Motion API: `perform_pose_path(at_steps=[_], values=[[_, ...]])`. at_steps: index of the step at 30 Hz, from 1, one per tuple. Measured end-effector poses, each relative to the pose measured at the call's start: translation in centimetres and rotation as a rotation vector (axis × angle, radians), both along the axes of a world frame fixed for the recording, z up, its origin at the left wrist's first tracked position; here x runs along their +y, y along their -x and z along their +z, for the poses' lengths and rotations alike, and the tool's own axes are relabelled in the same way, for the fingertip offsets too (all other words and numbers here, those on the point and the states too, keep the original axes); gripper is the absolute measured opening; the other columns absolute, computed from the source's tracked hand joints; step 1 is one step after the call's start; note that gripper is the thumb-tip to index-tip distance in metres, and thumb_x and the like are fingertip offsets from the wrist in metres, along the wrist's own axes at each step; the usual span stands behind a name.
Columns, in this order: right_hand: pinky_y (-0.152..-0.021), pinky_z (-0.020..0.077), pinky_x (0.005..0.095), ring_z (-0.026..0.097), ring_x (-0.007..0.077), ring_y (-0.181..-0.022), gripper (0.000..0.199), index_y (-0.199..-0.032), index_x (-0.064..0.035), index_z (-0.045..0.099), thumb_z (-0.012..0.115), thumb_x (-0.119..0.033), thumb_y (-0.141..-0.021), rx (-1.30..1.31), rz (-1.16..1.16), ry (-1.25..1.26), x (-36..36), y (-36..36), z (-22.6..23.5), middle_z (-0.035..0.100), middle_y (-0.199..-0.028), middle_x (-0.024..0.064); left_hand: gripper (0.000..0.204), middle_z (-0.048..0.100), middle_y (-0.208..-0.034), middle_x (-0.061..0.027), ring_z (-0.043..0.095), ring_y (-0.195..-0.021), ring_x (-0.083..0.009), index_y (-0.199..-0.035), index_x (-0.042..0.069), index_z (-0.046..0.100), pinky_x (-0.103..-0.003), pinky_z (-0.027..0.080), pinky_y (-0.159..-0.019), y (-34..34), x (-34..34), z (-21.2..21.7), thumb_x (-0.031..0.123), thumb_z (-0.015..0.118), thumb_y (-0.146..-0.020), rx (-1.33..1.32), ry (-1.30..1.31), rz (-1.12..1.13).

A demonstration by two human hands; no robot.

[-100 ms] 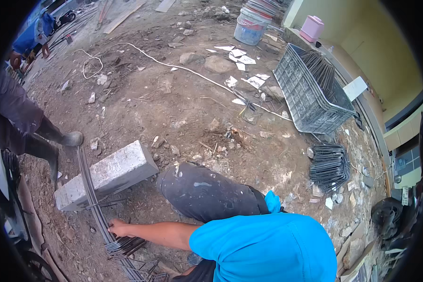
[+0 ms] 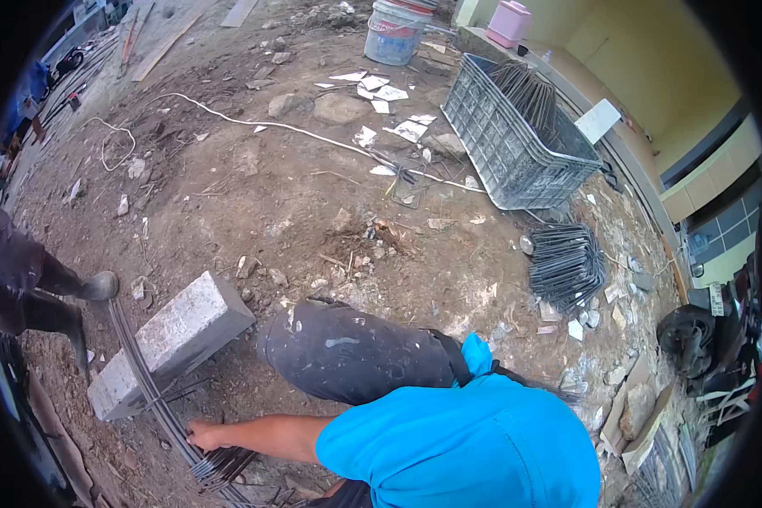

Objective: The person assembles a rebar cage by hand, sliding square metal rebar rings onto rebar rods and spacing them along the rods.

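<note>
Crate (image 2: 499, 140) of rods (image 2: 527, 91) higher in view

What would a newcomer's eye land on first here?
The bright blue shirt fills the lower middle. Left of it, the person's right hand touches long metal rods that lie across a pale block. At upper right, a grey crate holds dark bent rods.
</note>
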State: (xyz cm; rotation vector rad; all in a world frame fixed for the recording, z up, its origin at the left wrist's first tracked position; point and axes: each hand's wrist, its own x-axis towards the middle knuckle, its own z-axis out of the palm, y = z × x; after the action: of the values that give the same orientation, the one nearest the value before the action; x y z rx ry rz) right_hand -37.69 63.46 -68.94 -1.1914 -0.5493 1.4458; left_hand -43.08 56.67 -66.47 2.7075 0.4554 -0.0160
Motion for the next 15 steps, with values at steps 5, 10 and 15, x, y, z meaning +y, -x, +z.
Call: perform_pose_path(at_steps=[5,10,15], values=[[-0.071,0.0503,0.0406,0.064,0.0282,-0.082,0.029,-0.108,0.0023,0.059,0.060,-0.013,-0.083,-0.179,0.021,0.076,3.5,3.1,-6.6,0.064,-0.095,0.0186,0.024,0.062,-0.089,-0.0150,0.059,-0.088,-0.0316,-0.100,0.001,0.060,-0.040,0.044,-0.082,-0.8,-0.4,-1.3,0.015,0.058,-0.080,0.002,-0.001,-0.002],[-0.068,0.0501,0.0413,0.064,0.0278,-0.079,0.027,-0.104,0.0008,0.061,0.063,-0.012,-0.080,-0.215,0.005,0.097,3.2,0.9,-4.2,0.065,-0.089,0.0179,0.026,0.063,-0.089,-0.0164,0.059,-0.087,-0.0324,-0.100,0.001,0.061,-0.040,0.045,-0.081,-0.6,0.4,-2.6,0.019,0.058,-0.082,-0.025,-0.007,0.033],[-0.066,0.0498,0.0426,0.064,0.0282,-0.080,0.034,-0.107,0.0001,0.061,0.067,-0.014,-0.077,-0.187,-0.001,-0.023,4.4,-0.4,-7.0,0.065,-0.089,0.0172,0.028,0.063,-0.090,-0.0178,0.060,-0.087,-0.0332,-0.101,0.001,0.063,-0.039,0.046,-0.080,0.1,1.4,-3.9,0.022,0.059,-0.083,-0.066,-0.019,0.094]])
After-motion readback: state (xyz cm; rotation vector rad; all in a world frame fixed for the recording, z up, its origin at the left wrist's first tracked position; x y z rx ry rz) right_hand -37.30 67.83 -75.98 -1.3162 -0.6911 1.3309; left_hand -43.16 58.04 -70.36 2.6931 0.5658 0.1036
